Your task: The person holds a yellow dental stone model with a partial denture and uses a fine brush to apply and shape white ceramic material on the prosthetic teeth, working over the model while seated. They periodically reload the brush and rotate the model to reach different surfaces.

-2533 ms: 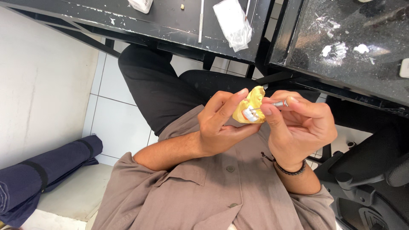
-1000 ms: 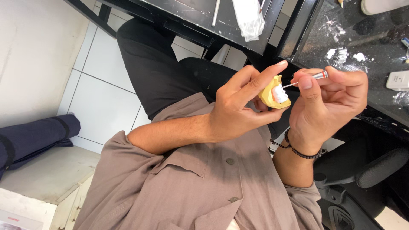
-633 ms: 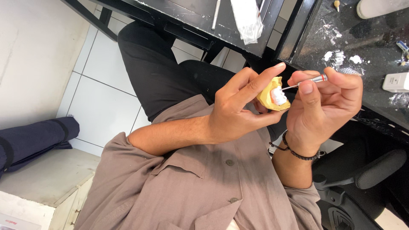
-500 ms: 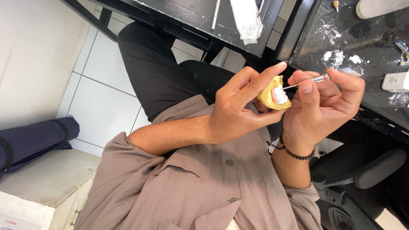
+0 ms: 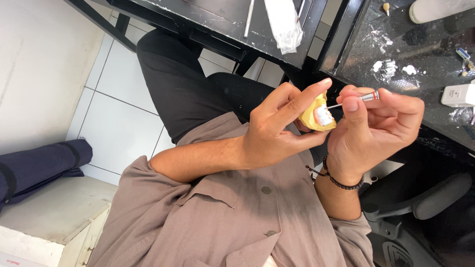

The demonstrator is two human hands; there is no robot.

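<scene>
The left hand point(image 5: 277, 131) grips a small yellow plaster dental model with white teeth point(image 5: 318, 115), fingers closed around it, forefinger stretched along its top; the model sits raised above the lap, just below the edge of the black speckled worktop point(image 5: 420, 94); the right hand point(image 5: 376, 128) pinches a thin metal-handled instrument point(image 5: 357, 100) between thumb and fingers, its fine tip touching the white teeth; a black beaded bracelet point(image 5: 336, 179) circles the right wrist.

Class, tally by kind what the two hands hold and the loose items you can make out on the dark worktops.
Yellow dental model with white teeth, in left hand: 1
Thin metal tool, in right hand: 1
Crumpled plastic bag: 1
Metal rod: 1
Small white box: 1
Total: 5
</scene>
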